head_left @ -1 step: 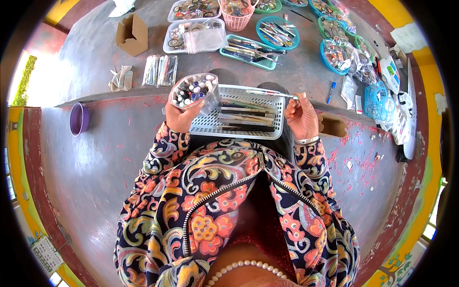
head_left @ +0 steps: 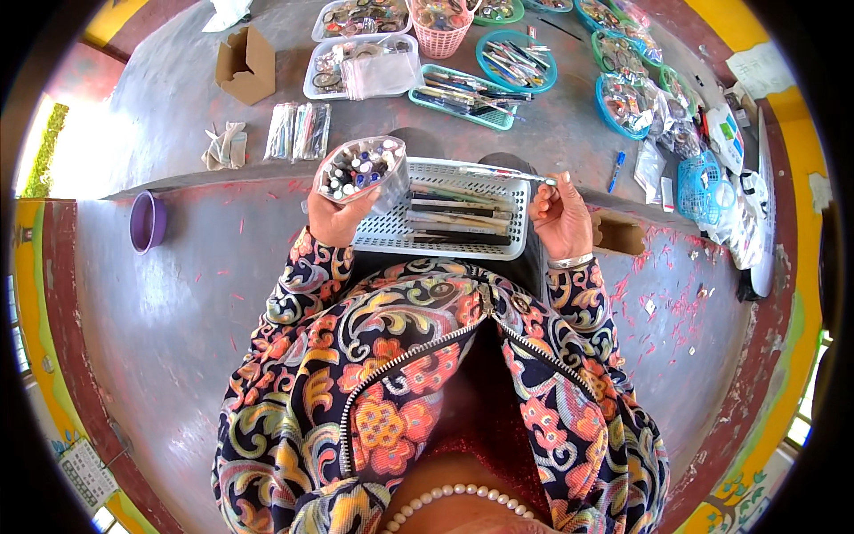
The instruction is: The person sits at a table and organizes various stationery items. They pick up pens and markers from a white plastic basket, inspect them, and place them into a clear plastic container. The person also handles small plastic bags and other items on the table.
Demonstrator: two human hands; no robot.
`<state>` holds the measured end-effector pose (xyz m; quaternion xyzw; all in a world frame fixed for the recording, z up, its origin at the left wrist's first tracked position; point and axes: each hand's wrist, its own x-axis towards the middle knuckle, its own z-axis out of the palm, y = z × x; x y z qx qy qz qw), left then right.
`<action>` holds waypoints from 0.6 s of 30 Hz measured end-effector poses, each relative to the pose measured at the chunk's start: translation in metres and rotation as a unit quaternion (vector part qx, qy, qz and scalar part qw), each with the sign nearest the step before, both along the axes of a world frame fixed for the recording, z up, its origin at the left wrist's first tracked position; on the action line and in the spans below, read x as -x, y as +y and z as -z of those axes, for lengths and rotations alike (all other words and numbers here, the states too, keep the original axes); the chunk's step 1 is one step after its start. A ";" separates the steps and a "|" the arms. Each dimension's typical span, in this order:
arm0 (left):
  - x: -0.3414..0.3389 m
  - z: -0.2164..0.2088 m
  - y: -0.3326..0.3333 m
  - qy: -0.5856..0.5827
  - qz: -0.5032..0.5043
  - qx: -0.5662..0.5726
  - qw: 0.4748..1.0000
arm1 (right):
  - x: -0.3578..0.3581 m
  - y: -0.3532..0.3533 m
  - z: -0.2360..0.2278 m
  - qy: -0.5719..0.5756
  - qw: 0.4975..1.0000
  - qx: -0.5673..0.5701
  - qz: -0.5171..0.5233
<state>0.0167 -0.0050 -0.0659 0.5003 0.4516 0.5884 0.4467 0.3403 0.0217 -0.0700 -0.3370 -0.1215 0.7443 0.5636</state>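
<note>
My left hand (head_left: 341,220) is closed around a clear plastic bag (head_left: 389,189) packed with upright pens, their white, black and blue ends showing at the top. Between the thumb and fingers of my right hand (head_left: 564,222) is the end of a slim pen (head_left: 503,172), which points left over the far side of a white perforated basket (head_left: 374,237). The basket rests on my lap, and several pens (head_left: 458,216) lie lengthwise inside it. The bag covers part of the basket's left end.
Ahead on the grey ledge are bundled pens (head_left: 298,131), gloves (head_left: 226,147), a cardboard box (head_left: 246,67), a green tray of pens (head_left: 463,96) and a blue round basket of pens (head_left: 516,61). A blue marker (head_left: 616,172) lies to the right. A purple bowl (head_left: 148,222) stands lower left.
</note>
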 end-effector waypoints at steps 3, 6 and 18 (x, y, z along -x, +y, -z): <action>0.006 0.008 0.002 0.010 0.024 -0.004 1.000 | -0.001 0.000 0.003 -0.001 1.000 0.000 0.009; 0.006 0.008 0.002 0.012 0.021 -0.012 1.000 | 0.001 0.000 0.004 -0.008 1.000 0.007 0.022; 0.006 0.004 0.002 0.012 0.026 -0.006 1.000 | 0.005 -0.002 0.000 -0.051 0.998 -0.002 0.032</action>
